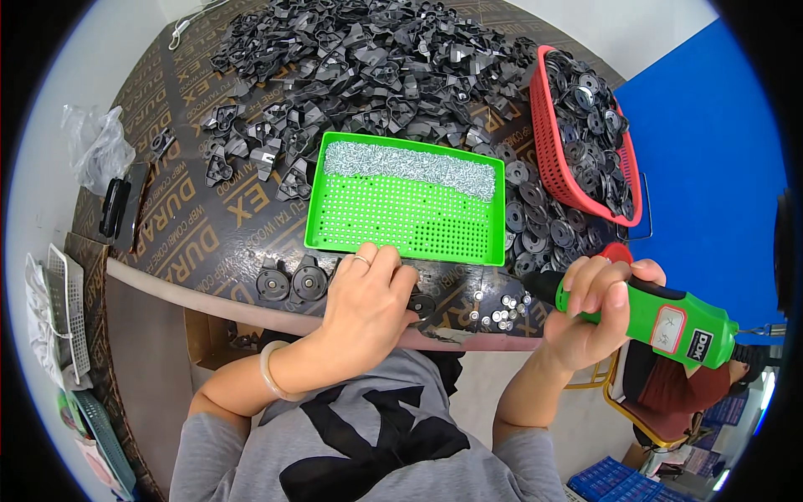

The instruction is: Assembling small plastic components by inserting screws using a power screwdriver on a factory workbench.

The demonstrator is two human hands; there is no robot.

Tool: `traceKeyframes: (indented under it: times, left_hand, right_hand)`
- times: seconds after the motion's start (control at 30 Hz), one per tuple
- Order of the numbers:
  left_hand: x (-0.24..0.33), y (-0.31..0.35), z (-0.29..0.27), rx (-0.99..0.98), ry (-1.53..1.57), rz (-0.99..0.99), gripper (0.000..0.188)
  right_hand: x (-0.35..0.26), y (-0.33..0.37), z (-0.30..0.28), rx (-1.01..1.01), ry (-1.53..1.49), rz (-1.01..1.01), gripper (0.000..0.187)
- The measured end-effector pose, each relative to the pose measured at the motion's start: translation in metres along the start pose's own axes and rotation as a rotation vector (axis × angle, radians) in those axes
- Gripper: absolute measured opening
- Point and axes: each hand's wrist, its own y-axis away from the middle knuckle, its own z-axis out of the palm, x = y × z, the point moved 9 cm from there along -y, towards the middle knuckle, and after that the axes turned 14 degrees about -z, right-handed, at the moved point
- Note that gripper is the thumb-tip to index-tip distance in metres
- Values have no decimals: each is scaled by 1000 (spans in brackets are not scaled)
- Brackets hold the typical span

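The table's pale front edge (209, 303) runs just below the green tray (315, 213) at centre, leaving a narrow strip; patterned tabletop (188, 197) spreads left. In that strip the left hand (368, 297) curls down beside black round parts (309, 282), its grip hidden. Apart, lower right, the right hand (598, 305) wraps the green screwdriver (669, 322) firmly, tip leftward.

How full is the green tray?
Partly full: silvery screws cover the far strip of the green tray, leaving much perforated floor visible.
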Motion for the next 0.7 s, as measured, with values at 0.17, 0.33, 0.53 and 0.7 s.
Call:
traceKeyframes:
  times: [0.17,0.33,0.53,0.7]
  left_hand:
    - [7,-5,2,-50,44,9,39]
    - [10,-4,9,-133,40,8,37]
    - [14,-4,9,-135,51,51,39]
    - [18,-4,8,-197,356,0,42]
  right_hand:
    - [10,-2,8,-8,-20,8,35]
    - [30,-3,8,19,-44,60,36]
    - [62,-4,4,13,77,95,32]
    - [76,-1,-1,-4,168,103,29]
